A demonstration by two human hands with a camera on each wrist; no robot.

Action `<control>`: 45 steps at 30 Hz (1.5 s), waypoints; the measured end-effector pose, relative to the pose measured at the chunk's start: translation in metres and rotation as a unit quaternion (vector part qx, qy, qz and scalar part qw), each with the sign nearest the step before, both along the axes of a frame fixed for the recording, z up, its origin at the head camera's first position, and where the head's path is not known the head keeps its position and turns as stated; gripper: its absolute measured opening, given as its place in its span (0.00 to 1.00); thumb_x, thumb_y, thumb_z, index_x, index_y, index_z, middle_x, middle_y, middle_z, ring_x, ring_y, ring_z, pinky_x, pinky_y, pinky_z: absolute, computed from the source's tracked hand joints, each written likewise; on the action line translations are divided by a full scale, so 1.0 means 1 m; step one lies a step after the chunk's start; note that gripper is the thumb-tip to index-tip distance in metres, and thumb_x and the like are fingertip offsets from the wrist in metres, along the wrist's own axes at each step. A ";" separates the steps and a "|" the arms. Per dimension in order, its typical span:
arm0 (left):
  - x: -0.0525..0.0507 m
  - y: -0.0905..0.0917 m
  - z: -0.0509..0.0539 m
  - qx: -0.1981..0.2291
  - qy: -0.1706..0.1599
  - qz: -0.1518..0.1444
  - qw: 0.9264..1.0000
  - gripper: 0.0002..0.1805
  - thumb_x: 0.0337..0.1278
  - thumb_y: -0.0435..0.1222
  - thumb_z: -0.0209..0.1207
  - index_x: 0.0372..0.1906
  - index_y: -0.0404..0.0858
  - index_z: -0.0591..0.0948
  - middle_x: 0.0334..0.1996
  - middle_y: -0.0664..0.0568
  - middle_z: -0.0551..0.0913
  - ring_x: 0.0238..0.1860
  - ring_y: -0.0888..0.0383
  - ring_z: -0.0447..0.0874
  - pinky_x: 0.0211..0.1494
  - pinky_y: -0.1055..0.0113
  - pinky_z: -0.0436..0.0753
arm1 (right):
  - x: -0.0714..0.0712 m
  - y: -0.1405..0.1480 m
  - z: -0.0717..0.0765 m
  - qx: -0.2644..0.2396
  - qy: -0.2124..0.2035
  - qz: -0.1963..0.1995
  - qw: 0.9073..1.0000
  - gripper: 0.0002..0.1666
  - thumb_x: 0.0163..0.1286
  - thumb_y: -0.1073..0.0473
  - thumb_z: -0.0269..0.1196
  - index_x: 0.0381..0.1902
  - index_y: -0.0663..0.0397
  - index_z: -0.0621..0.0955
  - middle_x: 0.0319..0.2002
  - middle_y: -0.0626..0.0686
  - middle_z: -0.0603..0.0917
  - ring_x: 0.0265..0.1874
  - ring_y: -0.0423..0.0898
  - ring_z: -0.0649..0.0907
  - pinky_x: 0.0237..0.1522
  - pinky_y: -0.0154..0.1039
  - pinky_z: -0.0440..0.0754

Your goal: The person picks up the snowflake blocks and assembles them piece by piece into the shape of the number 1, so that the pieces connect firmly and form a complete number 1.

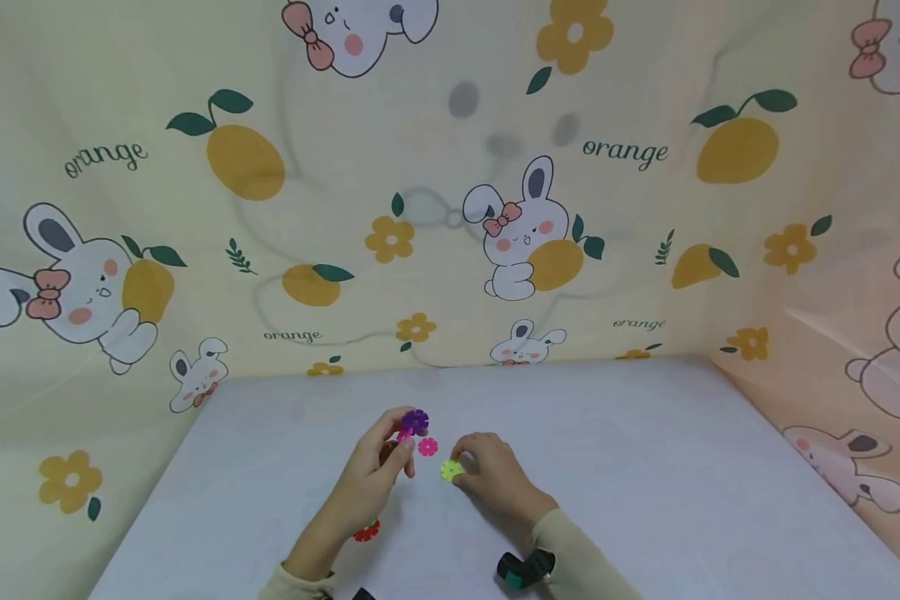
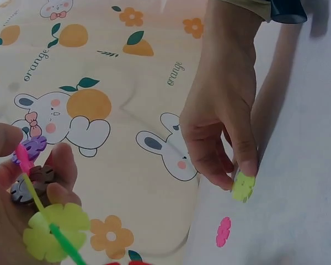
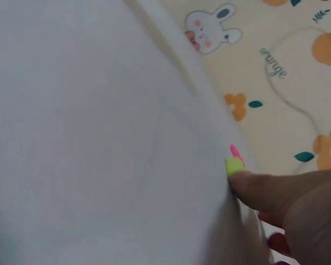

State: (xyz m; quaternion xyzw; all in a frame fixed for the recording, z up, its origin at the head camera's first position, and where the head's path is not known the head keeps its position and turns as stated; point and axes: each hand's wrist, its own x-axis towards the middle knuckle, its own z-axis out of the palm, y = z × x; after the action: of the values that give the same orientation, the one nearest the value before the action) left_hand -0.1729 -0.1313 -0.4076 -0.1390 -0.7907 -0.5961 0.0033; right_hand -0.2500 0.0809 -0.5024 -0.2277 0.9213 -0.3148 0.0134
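Observation:
My left hand (image 1: 369, 477) holds a joined chain of slotted plastic flower discs. A purple disc (image 1: 416, 422) and a pink one (image 2: 24, 159) are at its far end. Brown and grey discs (image 2: 41, 176) sit among the fingers, while a yellow-green disc (image 2: 47, 234) and a green disc (image 2: 67, 244) hang toward the wrist. Below that hand a red disc (image 1: 367, 532) shows, partly hidden by the wrist. Between thumb and fingers my right hand (image 1: 495, 479) pinches a loose yellow-green disc (image 1: 450, 472) close to the tabletop. A loose pink disc (image 1: 427, 447) lies between the hands.
A white-covered table (image 1: 645, 467) spreads under both hands. Behind it and at its sides hangs a cream cloth (image 1: 450, 292) printed with rabbits and oranges. A black wrist device (image 1: 525, 570) is strapped at the right sleeve (image 1: 581, 554).

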 end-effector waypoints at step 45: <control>0.004 0.006 0.000 -0.014 -0.016 0.034 0.999 0.18 0.74 0.35 0.55 0.64 0.48 0.73 0.50 0.46 0.82 0.31 0.56 0.80 0.34 0.70 0.78 | 0.048 0.014 0.104 -0.427 -0.106 -0.007 0.898 0.22 0.69 0.77 0.57 0.61 0.69 0.76 0.51 0.64 0.75 0.35 0.39 0.88 0.43 0.34 0.88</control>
State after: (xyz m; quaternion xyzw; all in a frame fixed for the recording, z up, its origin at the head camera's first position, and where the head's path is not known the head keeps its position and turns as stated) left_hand -0.1691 -0.1250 -0.4077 -0.1027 -0.8030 -0.5869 0.0093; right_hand -0.2024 0.0945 -0.3982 -0.1704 0.6931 -0.7003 0.0104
